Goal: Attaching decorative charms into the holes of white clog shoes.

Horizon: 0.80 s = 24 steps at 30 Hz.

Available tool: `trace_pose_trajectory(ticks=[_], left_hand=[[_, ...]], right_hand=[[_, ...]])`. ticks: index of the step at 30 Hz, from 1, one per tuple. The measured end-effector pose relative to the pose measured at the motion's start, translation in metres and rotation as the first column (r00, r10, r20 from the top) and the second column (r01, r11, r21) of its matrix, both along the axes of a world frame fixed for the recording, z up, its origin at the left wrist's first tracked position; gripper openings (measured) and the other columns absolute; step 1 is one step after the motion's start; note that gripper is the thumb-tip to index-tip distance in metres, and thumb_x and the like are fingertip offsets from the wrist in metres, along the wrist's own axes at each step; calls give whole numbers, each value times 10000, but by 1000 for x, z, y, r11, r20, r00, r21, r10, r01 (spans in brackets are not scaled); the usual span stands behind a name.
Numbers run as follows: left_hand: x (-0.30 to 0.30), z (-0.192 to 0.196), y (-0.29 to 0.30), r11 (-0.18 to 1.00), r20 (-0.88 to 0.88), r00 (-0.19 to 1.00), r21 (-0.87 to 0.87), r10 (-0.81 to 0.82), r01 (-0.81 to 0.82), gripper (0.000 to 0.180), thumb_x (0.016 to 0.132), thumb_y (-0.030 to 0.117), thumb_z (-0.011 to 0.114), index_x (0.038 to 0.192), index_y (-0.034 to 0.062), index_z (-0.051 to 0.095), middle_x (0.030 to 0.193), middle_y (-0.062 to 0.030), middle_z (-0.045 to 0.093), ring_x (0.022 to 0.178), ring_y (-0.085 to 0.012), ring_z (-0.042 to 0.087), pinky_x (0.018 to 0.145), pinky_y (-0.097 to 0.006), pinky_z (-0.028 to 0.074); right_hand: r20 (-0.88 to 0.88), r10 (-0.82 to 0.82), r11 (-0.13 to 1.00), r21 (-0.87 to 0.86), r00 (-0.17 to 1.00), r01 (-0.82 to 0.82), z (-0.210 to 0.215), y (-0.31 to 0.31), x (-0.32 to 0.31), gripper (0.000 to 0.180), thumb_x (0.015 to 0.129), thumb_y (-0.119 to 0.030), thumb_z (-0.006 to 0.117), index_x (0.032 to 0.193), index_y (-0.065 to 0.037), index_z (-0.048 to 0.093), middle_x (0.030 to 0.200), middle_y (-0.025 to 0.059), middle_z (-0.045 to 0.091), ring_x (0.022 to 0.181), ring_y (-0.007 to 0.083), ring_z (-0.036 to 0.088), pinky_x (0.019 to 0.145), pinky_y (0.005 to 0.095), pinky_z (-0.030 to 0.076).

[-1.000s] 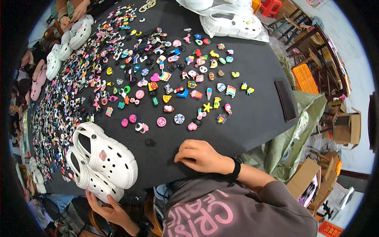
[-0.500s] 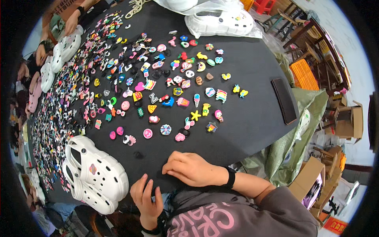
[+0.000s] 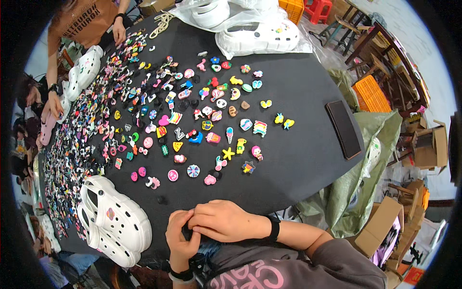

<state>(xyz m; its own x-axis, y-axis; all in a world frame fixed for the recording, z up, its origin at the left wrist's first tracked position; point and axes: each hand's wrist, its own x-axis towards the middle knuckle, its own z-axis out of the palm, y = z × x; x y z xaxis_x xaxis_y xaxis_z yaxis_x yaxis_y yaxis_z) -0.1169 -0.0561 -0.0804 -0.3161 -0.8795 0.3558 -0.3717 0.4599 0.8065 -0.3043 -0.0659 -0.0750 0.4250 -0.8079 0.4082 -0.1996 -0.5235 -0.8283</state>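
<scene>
Looks like a busy workshop for shoes.
Shows in the big black surface (image 3: 298,178) heaped with tiny bright charms (image 3: 193,171), the white clogs (image 3: 137,236) on it, more shoes (image 3: 260,42) in a clear plastic bag (image 3: 304,47), and another person (image 3: 86,24) at the far side; also in the cardboard boxes (image 3: 385,219), orange crate (image 3: 370,94), red stool (image 3: 317,9) and wooden stools (image 3: 344,22) off to the right.

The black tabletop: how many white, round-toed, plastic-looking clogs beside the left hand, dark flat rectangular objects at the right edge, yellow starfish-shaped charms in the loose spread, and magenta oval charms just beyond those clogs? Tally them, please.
White plastic-looking clogs: 2
Dark flat rectangular object: 1
Yellow starfish-shaped charm: 1
Magenta oval charms: 2
Total: 6
</scene>
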Motion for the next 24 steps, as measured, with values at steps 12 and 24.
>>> trace_pose_trajectory(ticks=[12,24], left_hand=[[3,-6,1,982,-114,993,188,-10,32,413,610,59,722,1007,-7,626,949,-132,659,888,-271,616,806,-386,475],[0,-5,3,999,47,999,30,-28,27,435,634,49,704,1059,4,625,954,-142,648,827,-312,612,783,-411,483]], right_hand=[[81,152,988,25,985,-154,-3,1,-8,128,913,-204,569,990,-104,591,886,67,559,737,262,554,669,359,426],[-57,132,990,-46,990,-135,-7,4,-5,147,928,-231,553,996,-104,584,891,69,548,771,258,571,676,369,441]])
